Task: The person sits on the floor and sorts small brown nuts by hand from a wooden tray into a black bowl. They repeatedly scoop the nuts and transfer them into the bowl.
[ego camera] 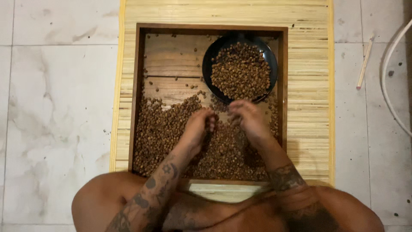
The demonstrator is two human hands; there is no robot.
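Note:
A square wooden tray (139, 86) lies on a bamboo mat, its near half covered with small brown beans (159, 133). A black bowl (209, 58) heaped with the same beans rests in the tray's far right corner. My left hand (198, 126) hovers over the bean pile near the tray's middle, fingers curled down into the beans. Beside it, my right hand (248, 119) is just below the bowl's near rim, fingers bent and blurred. Whether either hand holds beans is hidden.
The bamboo mat (307, 107) lies on a pale marble tile floor (56, 107). A thin wooden stick (365, 62) and a white cable (388, 86) lie on the floor at the right. My knees are at the mat's near edge.

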